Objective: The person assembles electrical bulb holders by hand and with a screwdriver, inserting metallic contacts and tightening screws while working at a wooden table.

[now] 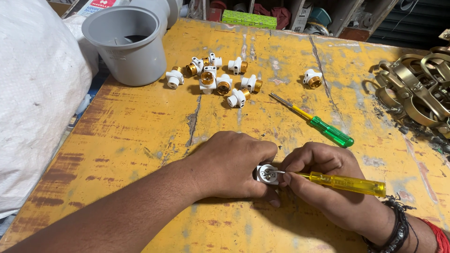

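Observation:
My left hand (232,164) grips a small white lamp holder (267,174) against the worn yellow table (140,126), near its front edge. My right hand (323,180) holds a yellow-handled screwdriver (347,182) whose metal tip rests in the face of the holder. Farther back lie several white lamp holders with brass rings (218,77), clustered together. One more holder (312,78) sits apart to the right. A green-handled screwdriver (323,126) lies loose between the cluster and my hands.
A grey plastic pipe fitting (126,44) stands at the back left. A white woven sack (37,93) fills the left side. A pile of brass-coloured metal clamps (419,91) lies at the right edge. Shelves with boxes run behind the table.

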